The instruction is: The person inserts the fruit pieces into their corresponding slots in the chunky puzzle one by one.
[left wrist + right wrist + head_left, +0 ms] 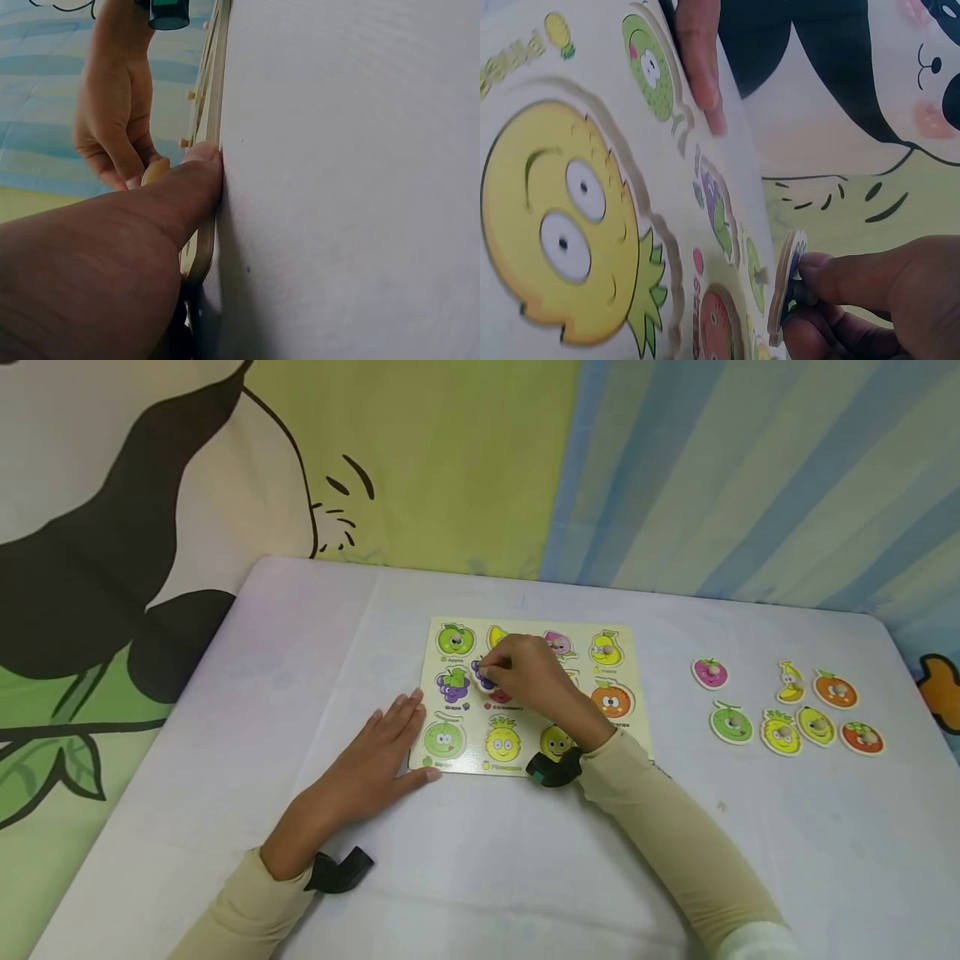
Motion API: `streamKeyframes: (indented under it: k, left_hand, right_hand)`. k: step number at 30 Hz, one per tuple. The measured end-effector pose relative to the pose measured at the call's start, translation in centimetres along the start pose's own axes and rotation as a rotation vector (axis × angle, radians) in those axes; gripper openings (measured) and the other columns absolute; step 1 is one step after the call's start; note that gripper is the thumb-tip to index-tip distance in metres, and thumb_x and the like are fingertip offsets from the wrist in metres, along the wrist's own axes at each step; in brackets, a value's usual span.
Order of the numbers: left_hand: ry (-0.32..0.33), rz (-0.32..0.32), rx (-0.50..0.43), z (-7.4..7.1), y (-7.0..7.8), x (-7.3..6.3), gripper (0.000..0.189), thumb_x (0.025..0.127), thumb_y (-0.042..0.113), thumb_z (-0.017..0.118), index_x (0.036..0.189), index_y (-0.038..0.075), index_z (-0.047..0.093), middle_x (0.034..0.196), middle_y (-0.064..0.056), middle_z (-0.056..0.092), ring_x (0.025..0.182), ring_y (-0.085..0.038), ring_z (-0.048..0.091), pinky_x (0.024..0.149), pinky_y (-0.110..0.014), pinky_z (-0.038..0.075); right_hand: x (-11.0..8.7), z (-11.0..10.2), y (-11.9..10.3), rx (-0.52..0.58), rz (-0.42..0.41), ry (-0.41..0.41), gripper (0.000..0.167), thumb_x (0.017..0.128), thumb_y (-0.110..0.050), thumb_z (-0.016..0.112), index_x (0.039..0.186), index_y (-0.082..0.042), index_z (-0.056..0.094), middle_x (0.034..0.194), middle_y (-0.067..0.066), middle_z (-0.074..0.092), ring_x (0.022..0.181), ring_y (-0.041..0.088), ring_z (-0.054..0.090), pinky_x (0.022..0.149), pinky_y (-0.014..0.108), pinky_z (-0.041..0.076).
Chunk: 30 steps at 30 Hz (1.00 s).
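Observation:
A wooden fruit puzzle board (pixel 525 768) lies on the table, printed with fruit pictures and their names. My right hand (pixel 536 672) pinches a purple grape puzzle piece (pixel 483 677) by its knob, just right of the printed grape slot (pixel 453 685). In the right wrist view the grape piece (pixel 786 289) is tilted and held off the board. My left hand (pixel 375 760) lies flat with straight fingers at the board's left edge, its thumb (pixel 199 169) touching the lower-left corner. The apple (pixel 455 640) and peach (pixel 558 643) spots show knobs.
To the right lie several loose pieces: a pink round fruit (pixel 710 673), banana (pixel 790 682), orange (pixel 836 690), melon (pixel 731 724), pineapple (pixel 781 732), a yellow lemon-like fruit (pixel 816 727) and a red tomato-like one (pixel 862 738). A white cloth (pixel 480 868) covers the table; a printed backdrop stands behind.

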<state>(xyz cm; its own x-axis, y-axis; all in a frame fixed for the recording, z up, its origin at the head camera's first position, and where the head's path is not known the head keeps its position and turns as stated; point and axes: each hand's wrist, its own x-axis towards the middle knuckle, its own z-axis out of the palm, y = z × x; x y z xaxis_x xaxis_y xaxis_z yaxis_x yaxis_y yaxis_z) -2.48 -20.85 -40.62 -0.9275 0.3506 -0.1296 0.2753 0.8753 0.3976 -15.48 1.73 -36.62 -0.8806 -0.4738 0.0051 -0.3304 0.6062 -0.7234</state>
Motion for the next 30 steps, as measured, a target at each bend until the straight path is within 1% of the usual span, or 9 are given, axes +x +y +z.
streamKeyframes:
  k: [9,12,17,19,21,25,26,28,30]
  left_hand:
    - [-0.019,-0.004,-0.002,-0.3,0.1,0.0,0.091,0.093,0.049,0.062,0.154,0.000,0.016,0.163,-0.007,0.002,0.148,-0.025,-0.001,0.117,-0.048,0.006]
    - [-0.022,-0.005,-0.004,-0.4,0.1,-0.1,0.091,0.093,0.049,0.061,0.154,0.000,0.015,0.163,-0.007,0.002,0.148,-0.025,-0.002,0.117,-0.049,0.006]
    - [-0.022,0.000,-0.004,-0.3,0.1,-0.1,0.090,0.093,0.049,0.060,0.154,0.000,0.015,0.163,-0.008,0.002,0.148,-0.025,-0.002,0.117,-0.049,0.007]
    - [-0.022,0.002,-0.001,-0.3,0.0,0.0,0.090,0.093,0.049,0.060,0.154,0.000,0.016,0.163,-0.007,0.001,0.148,-0.024,-0.002,0.117,-0.049,0.007]
    - [-0.017,0.007,0.002,-0.3,0.0,0.0,0.090,0.093,0.049,0.061,0.154,-0.001,0.016,0.163,-0.008,0.002,0.148,-0.025,-0.001,0.117,-0.049,0.007]
    - [-0.015,0.006,0.005,-0.2,0.0,0.1,0.090,0.092,0.048,0.062,0.154,-0.001,0.017,0.163,-0.008,0.003,0.148,-0.025,-0.001,0.117,-0.049,0.008]
    - [-0.012,0.006,0.005,-0.2,0.0,0.1,0.091,0.092,0.048,0.063,0.154,-0.001,0.017,0.163,-0.008,0.003,0.148,-0.026,0.000,0.117,-0.050,0.009]
    - [-0.016,0.002,0.004,-0.2,0.0,0.1,0.090,0.092,0.048,0.063,0.154,-0.001,0.017,0.163,-0.008,0.003,0.148,-0.026,0.000,0.117,-0.050,0.009]
    - [-0.015,0.003,0.003,-0.2,0.0,0.1,0.091,0.092,0.047,0.063,0.154,-0.001,0.017,0.163,-0.008,0.003,0.148,-0.026,0.000,0.117,-0.050,0.008]
  right_hand:
    - [0.5,1.3,-0.8,-0.001,-0.042,-0.017,0.009,0.092,-0.010,0.068,0.094,-0.008,0.077,0.086,-0.001,0.065,0.071,0.014,0.057,0.059,0.026,0.048]
    - [0.7,1.7,-0.9,-0.019,-0.057,-0.022,0.009,0.091,-0.010,0.069,0.093,-0.008,0.077,0.085,-0.002,0.065,0.073,0.013,0.056,0.059,0.025,0.047]
    - [1.1,2.2,-1.4,-0.025,-0.053,-0.052,0.008,0.092,-0.010,0.069,0.093,-0.007,0.076,0.086,-0.001,0.064,0.072,0.013,0.057,0.058,0.024,0.049]
    - [1.2,2.4,-1.7,-0.036,-0.048,-0.067,0.009,0.092,-0.010,0.068,0.093,-0.007,0.076,0.086,-0.001,0.065,0.072,0.012,0.058,0.062,0.025,0.050]
    - [1.4,2.7,-1.9,-0.063,-0.044,-0.074,0.009,0.092,-0.011,0.068,0.093,-0.008,0.077,0.087,-0.002,0.066,0.075,0.011,0.058,0.075,0.027,0.048]
    - [1.7,3.2,-2.1,-0.098,-0.048,-0.087,0.010,0.092,-0.011,0.068,0.094,-0.007,0.077,0.088,-0.001,0.068,0.077,0.010,0.059,0.080,0.027,0.047]
    - [1.8,3.3,-2.2,-0.103,-0.051,-0.092,0.010,0.092,-0.011,0.068,0.094,-0.007,0.077,0.089,-0.001,0.068,0.077,0.009,0.059,0.079,0.026,0.047]
    - [1.9,3.5,-2.3,-0.112,-0.052,-0.103,0.010,0.092,-0.010,0.068,0.094,-0.007,0.077,0.090,0.000,0.068,0.077,0.009,0.059,0.071,0.024,0.048]
    - [2.0,3.7,-2.4,-0.123,-0.049,-0.114,0.010,0.092,-0.010,0.068,0.094,-0.007,0.077,0.091,-0.001,0.069,0.077,0.009,0.059,0.071,0.023,0.049]
